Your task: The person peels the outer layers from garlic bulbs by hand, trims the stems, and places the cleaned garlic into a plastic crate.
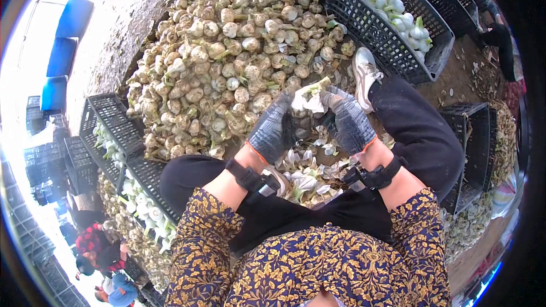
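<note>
Between my two gloved hands is a garlic bulb (309, 101), its pale green stem pointing up to the right and white skin showing. My left hand (274, 128), in a grey knit glove with an orange cuff, is closed on the bulb's left side. On the other side, my right hand (345, 118) grips it near the stem with bent fingers. Peeled skins (307, 182) lie on the ground below my hands. A large heap of unpeeled, soil-stained garlic (227, 62) spreads just beyond them.
A black crate (381, 40) with cleaned white garlic stands at the upper right, near my shoe (365, 77). Crates (151, 185) of garlic line my left side. Another black crate (469, 156) sits by my right knee. Other people (102, 250) are at the lower left.
</note>
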`<state>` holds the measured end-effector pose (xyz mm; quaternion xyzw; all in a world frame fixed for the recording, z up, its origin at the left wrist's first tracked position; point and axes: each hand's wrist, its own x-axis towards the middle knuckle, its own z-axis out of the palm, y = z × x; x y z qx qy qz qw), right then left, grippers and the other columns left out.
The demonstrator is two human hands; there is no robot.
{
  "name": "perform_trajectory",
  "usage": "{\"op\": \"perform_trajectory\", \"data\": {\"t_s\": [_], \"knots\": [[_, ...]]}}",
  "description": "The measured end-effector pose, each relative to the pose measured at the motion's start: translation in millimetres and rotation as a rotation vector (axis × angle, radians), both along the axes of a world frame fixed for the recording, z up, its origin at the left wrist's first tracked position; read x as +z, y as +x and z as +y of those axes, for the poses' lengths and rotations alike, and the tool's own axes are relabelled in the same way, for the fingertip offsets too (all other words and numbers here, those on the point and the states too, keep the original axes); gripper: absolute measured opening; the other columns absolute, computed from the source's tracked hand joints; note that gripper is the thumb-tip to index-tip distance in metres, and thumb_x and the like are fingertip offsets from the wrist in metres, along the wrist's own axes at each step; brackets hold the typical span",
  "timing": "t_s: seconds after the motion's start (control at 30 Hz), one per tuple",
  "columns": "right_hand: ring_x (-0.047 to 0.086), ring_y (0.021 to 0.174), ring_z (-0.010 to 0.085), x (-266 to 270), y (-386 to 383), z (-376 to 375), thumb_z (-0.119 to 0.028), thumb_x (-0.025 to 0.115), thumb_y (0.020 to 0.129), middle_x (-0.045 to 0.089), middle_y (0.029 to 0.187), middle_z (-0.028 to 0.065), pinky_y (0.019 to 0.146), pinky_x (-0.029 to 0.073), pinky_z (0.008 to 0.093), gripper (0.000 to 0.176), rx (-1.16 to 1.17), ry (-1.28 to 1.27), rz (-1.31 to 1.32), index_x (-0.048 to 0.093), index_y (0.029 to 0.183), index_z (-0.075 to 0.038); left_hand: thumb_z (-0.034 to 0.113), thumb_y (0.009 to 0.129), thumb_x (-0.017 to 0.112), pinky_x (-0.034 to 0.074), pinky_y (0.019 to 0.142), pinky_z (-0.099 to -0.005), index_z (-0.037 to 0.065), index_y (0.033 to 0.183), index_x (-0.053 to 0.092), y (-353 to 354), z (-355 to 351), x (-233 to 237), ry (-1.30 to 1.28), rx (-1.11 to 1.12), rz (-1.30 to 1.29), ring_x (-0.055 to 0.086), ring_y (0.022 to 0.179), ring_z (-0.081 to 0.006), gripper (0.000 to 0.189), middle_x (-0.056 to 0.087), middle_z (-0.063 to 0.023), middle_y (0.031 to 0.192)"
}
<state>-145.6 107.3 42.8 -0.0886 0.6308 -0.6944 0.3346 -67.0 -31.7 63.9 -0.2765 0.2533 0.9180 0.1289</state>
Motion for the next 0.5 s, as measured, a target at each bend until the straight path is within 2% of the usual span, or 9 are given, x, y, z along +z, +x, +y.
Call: {"op": "perform_trajectory", "data": {"t_s": [0.03,0.17,0.23,0.27,0.33,0.37,0.4,0.47,0.5], "knots": [[0.058,0.078,0.0191,17,0,-4,-0.014,0.048,0.084,0.059,0.088,0.0109,0.069,0.048,0.0273,0.019,-0.110,-0.185,-0.498,0.055,0.094,0.000,0.040,0.088,0.042,0.050,0.070,-0.0311,0.013,0.119,0.045,0,0,-5,0.056,0.030,-0.051,0.059,0.083,-0.0162,0.040,0.059,-0.0027,0.099],[0.057,0.075,0.0129,38,0,-2,-0.015,0.048,0.085,0.058,0.086,0.0062,0.065,0.048,0.0241,0.019,-0.114,-0.214,-0.575,0.054,0.096,-0.001,0.037,0.090,0.041,0.050,0.070,-0.0319,0.013,0.120,0.043,-1,1,-3,0.144,0.014,-0.028,0.059,0.082,-0.0167,0.039,0.058,-0.0036,0.102],[0.057,0.074,0.0141,37,-7,6,-0.016,0.047,0.085,0.058,0.085,0.0067,0.064,0.049,0.0249,0.020,-0.009,-0.188,-0.490,0.053,0.097,-0.001,0.037,0.090,0.039,0.050,0.068,-0.0315,0.012,0.116,0.044,-1,5,-14,-0.158,0.057,0.034,0.058,0.081,-0.0163,0.036,0.058,-0.0036,0.102],[0.057,0.074,0.0141,35,-7,8,-0.016,0.047,0.085,0.058,0.085,0.0067,0.064,0.049,0.0249,0.020,-0.007,-0.187,-0.491,0.053,0.097,-0.001,0.037,0.090,0.039,0.050,0.068,-0.0315,0.012,0.116,0.044,-1,4,-18,-0.157,0.059,0.033,0.058,0.081,-0.0163,0.036,0.058,-0.0036,0.102],[0.057,0.072,0.0134,31,-8,9,-0.018,0.047,0.086,0.057,0.084,0.0065,0.063,0.049,0.0247,0.020,-0.212,-0.375,-0.431,0.054,0.097,-0.002,0.036,0.091,0.038,0.050,0.066,-0.0311,0.010,0.110,0.045,-3,0,-28,-0.267,0.063,0.031,0.057,0.078,-0.0155,0.033,0.057,-0.0036,0.098],[0.056,0.070,0.0133,44,-14,5,-0.020,0.046,0.087,0.057,0.083,0.0064,0.063,0.048,0.0243,0.020,-0.335,-0.341,-0.412,0.054,0.095,-0.002,0.036,0.091,0.037,0.049,0.062,-0.0306,0.010,0.102,0.049,-2,-1,-38,-0.199,0.148,-0.004,0.056,0.071,-0.0149,0.030,0.057,-0.0033,0.087],[0.054,0.071,0.0119,52,-23,7,-0.018,0.046,0.088,0.058,0.085,0.0080,0.064,0.047,0.0237,0.025,-0.453,-0.484,-0.436,0.052,0.102,0.001,0.036,0.091,0.037,0.049,0.062,-0.0306,0.010,0.102,0.049,-1,-5,-47,-0.201,0.155,-0.006,0.056,0.071,-0.0149,0.030,0.057,-0.0033,0.087],[0.054,0.071,0.0112,49,-36,17,-0.020,0.047,0.089,0.058,0.086,0.0074,0.062,0.046,0.0229,0.026,-0.329,-0.341,-0.146,0.052,0.103,0.001,0.037,0.091,0.036,0.049,0.057,-0.0312,0.012,0.096,0.051,-1,-17,-52,-0.273,0.164,-0.158,0.055,0.062,-0.0154,0.030,0.056,-0.0016,0.076],[0.054,0.070,0.0102,40,-36,18,-0.020,0.047,0.089,0.058,0.087,0.0052,0.058,0.046,0.0248,0.026,-0.249,-0.170,0.023,0.052,0.103,0.001,0.040,0.091,0.035,0.048,0.053,-0.0304,0.014,0.089,0.052,-2,-21,-55,-0.213,0.176,-0.151,0.053,0.054,-0.0155,0.031,0.055,0.0004,0.067]]}}
